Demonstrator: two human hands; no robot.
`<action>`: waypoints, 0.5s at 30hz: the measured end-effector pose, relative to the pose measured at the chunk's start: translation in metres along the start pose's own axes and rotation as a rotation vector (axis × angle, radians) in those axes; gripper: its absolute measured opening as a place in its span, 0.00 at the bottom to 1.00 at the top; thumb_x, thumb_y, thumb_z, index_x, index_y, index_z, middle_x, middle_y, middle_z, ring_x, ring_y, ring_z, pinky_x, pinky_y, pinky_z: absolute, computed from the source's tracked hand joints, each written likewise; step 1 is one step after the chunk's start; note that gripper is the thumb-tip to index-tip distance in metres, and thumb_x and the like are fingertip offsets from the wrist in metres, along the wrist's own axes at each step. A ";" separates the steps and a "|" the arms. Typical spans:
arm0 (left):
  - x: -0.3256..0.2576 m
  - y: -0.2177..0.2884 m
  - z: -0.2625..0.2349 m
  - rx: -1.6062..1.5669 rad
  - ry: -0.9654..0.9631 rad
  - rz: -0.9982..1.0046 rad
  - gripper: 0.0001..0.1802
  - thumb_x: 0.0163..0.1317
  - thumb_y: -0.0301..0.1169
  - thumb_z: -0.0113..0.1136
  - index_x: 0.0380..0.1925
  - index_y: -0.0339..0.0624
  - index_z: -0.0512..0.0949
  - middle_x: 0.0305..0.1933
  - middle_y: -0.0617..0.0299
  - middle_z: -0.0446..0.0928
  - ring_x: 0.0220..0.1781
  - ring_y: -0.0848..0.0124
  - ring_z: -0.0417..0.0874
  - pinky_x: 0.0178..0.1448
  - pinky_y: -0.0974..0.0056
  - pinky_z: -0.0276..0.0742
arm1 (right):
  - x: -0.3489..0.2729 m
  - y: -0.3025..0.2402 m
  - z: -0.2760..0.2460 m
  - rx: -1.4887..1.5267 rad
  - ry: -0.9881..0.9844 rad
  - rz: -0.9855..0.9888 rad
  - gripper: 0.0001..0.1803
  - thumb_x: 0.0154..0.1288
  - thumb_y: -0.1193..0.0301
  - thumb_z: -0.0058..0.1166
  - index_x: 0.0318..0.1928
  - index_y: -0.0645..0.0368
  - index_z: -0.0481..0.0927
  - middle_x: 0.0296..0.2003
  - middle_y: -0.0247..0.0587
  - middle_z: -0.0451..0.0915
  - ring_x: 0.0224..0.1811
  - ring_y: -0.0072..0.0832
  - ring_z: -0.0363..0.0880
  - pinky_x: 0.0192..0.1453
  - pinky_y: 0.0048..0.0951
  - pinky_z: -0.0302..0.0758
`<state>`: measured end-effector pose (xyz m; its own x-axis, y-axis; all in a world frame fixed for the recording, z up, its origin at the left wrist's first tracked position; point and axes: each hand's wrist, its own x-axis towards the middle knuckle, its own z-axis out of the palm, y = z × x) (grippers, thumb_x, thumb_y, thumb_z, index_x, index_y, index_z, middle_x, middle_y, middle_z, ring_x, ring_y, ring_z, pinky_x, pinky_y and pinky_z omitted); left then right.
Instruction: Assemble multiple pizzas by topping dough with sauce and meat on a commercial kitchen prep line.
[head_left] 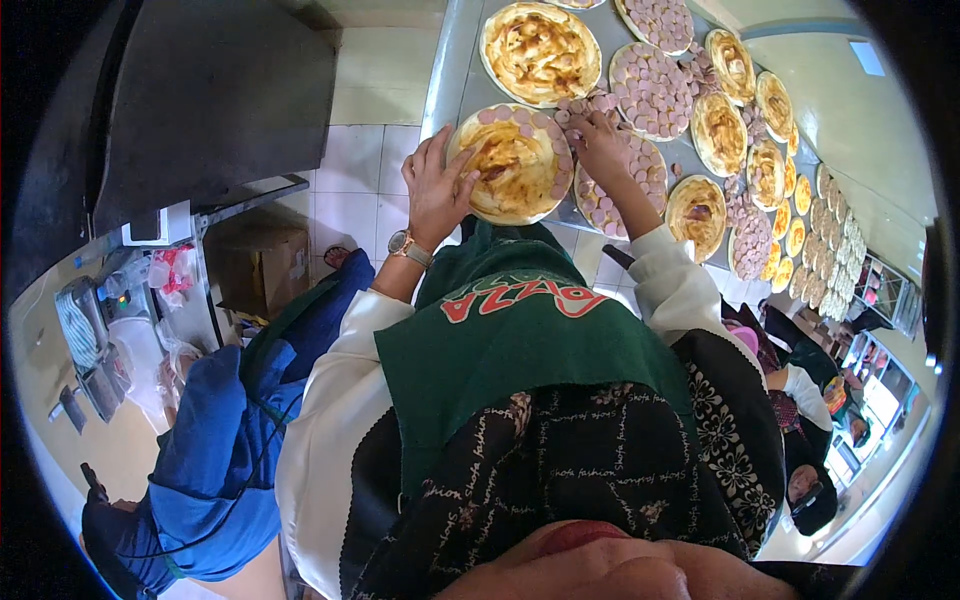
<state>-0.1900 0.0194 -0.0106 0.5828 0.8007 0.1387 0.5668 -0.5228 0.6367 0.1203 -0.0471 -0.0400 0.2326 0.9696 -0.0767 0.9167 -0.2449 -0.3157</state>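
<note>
In front of me at the table's near left corner lies a round pizza base (512,165) with a browned yellow topping. Pink sausage slices line its far and right rim; the middle carries none. My left hand (436,190), wearing a wristwatch (400,243), rests on the base's left edge with its fingers apart. Just right of the base, my right hand (603,152) has its fingers curled down at a loose pile of sausage slices (604,101). The fingertips are partly hidden among the slices. Below that forearm sits a pizza covered with sausage slices (640,178).
More pizzas, some plain (540,55) and some sausage-topped (652,90), crowd the long metal table (450,85) towards the right. A person in blue (215,440) is close at my left, beside a shelf with bags. Other people (810,480) stand at the far right.
</note>
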 end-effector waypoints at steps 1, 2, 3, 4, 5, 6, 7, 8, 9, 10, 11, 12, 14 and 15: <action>0.000 -0.001 0.000 -0.002 0.005 0.001 0.18 0.61 0.37 0.64 0.50 0.44 0.83 0.73 0.50 0.64 0.71 0.52 0.63 0.70 0.46 0.53 | 0.001 0.004 0.001 -0.013 -0.008 -0.041 0.08 0.61 0.66 0.61 0.41 0.47 0.83 0.43 0.40 0.76 0.49 0.44 0.79 0.47 0.45 0.80; -0.002 -0.002 -0.001 0.000 0.008 -0.004 0.18 0.61 0.37 0.64 0.50 0.44 0.83 0.73 0.50 0.64 0.71 0.52 0.63 0.70 0.46 0.53 | 0.002 0.004 0.001 -0.012 -0.010 -0.047 0.08 0.61 0.66 0.61 0.41 0.47 0.83 0.43 0.40 0.76 0.49 0.44 0.79 0.47 0.45 0.80; -0.003 -0.004 -0.002 0.002 0.005 -0.023 0.19 0.61 0.38 0.64 0.51 0.45 0.83 0.73 0.50 0.64 0.71 0.52 0.62 0.71 0.46 0.53 | 0.003 0.003 0.000 -0.014 -0.010 -0.056 0.08 0.61 0.67 0.61 0.42 0.47 0.83 0.43 0.39 0.78 0.48 0.43 0.80 0.48 0.45 0.80; -0.005 -0.005 -0.003 0.003 0.002 -0.043 0.19 0.61 0.38 0.64 0.51 0.45 0.83 0.73 0.50 0.63 0.71 0.52 0.62 0.71 0.46 0.53 | 0.005 0.003 0.000 -0.016 -0.010 -0.065 0.09 0.61 0.67 0.60 0.42 0.47 0.83 0.42 0.39 0.79 0.46 0.42 0.81 0.48 0.45 0.80; -0.007 -0.006 -0.003 0.004 0.006 -0.051 0.19 0.61 0.38 0.64 0.51 0.45 0.83 0.73 0.50 0.63 0.71 0.52 0.62 0.71 0.46 0.53 | 0.007 -0.001 -0.005 -0.015 -0.013 -0.073 0.09 0.61 0.67 0.60 0.42 0.47 0.83 0.42 0.39 0.79 0.46 0.42 0.81 0.48 0.45 0.80; -0.009 -0.008 -0.004 0.007 0.004 -0.062 0.19 0.61 0.38 0.64 0.51 0.45 0.83 0.73 0.50 0.63 0.72 0.52 0.62 0.71 0.45 0.53 | 0.011 -0.008 -0.012 -0.014 -0.057 0.013 0.08 0.61 0.67 0.61 0.41 0.49 0.84 0.40 0.39 0.81 0.44 0.41 0.82 0.48 0.44 0.80; -0.011 -0.010 -0.004 0.010 0.002 -0.075 0.19 0.61 0.38 0.64 0.51 0.46 0.83 0.73 0.51 0.63 0.72 0.52 0.62 0.71 0.45 0.52 | 0.014 -0.014 -0.016 -0.014 -0.102 0.098 0.07 0.61 0.68 0.61 0.40 0.50 0.84 0.38 0.39 0.83 0.42 0.40 0.83 0.49 0.43 0.80; -0.012 -0.012 -0.004 0.011 0.008 -0.081 0.19 0.61 0.38 0.64 0.51 0.46 0.83 0.73 0.51 0.63 0.72 0.52 0.62 0.71 0.45 0.52 | 0.015 -0.015 -0.016 -0.015 -0.104 0.089 0.07 0.61 0.68 0.61 0.40 0.50 0.84 0.38 0.39 0.83 0.42 0.40 0.83 0.49 0.43 0.80; -0.013 -0.013 -0.004 0.011 0.017 -0.082 0.19 0.62 0.39 0.64 0.53 0.48 0.82 0.73 0.52 0.63 0.72 0.52 0.61 0.71 0.45 0.52 | 0.017 -0.015 -0.017 0.135 -0.037 0.114 0.07 0.61 0.68 0.62 0.39 0.52 0.84 0.35 0.39 0.84 0.39 0.38 0.84 0.48 0.40 0.81; -0.014 -0.015 -0.004 0.011 0.026 -0.083 0.20 0.63 0.40 0.64 0.54 0.51 0.82 0.73 0.53 0.62 0.71 0.51 0.61 0.72 0.44 0.51 | 0.019 -0.016 -0.017 0.286 0.028 0.137 0.07 0.61 0.68 0.63 0.38 0.55 0.84 0.33 0.40 0.85 0.37 0.37 0.85 0.47 0.37 0.81; -0.017 -0.017 -0.003 0.011 0.029 -0.091 0.20 0.63 0.40 0.64 0.54 0.51 0.82 0.73 0.53 0.62 0.71 0.51 0.61 0.72 0.44 0.51 | 0.019 -0.037 -0.020 0.450 0.014 0.121 0.08 0.61 0.68 0.65 0.37 0.58 0.83 0.32 0.41 0.84 0.35 0.35 0.85 0.43 0.33 0.81; -0.017 -0.018 -0.002 0.005 0.018 -0.099 0.20 0.63 0.40 0.64 0.54 0.51 0.81 0.73 0.53 0.62 0.71 0.51 0.61 0.72 0.44 0.51 | 0.021 -0.048 -0.010 0.447 0.018 0.125 0.08 0.61 0.68 0.65 0.37 0.58 0.83 0.32 0.41 0.84 0.35 0.35 0.85 0.43 0.33 0.81; -0.015 -0.017 -0.001 -0.001 0.007 -0.107 0.20 0.62 0.40 0.64 0.54 0.51 0.81 0.73 0.53 0.62 0.71 0.51 0.61 0.72 0.44 0.51 | 0.027 -0.069 0.016 0.719 -0.086 -0.017 0.08 0.61 0.69 0.65 0.37 0.59 0.83 0.32 0.42 0.84 0.34 0.33 0.86 0.41 0.31 0.81; -0.015 -0.016 0.000 0.010 0.000 -0.105 0.20 0.62 0.40 0.63 0.54 0.50 0.81 0.73 0.53 0.62 0.72 0.51 0.61 0.72 0.45 0.51 | 0.032 -0.085 0.021 0.721 -0.094 -0.024 0.08 0.61 0.69 0.65 0.37 0.59 0.83 0.32 0.42 0.84 0.34 0.33 0.86 0.41 0.31 0.81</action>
<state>-0.2083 0.0162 -0.0228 0.5203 0.8510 0.0716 0.6306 -0.4394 0.6398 0.0431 0.0046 -0.0355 0.1562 0.9788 -0.1324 0.4715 -0.1917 -0.8608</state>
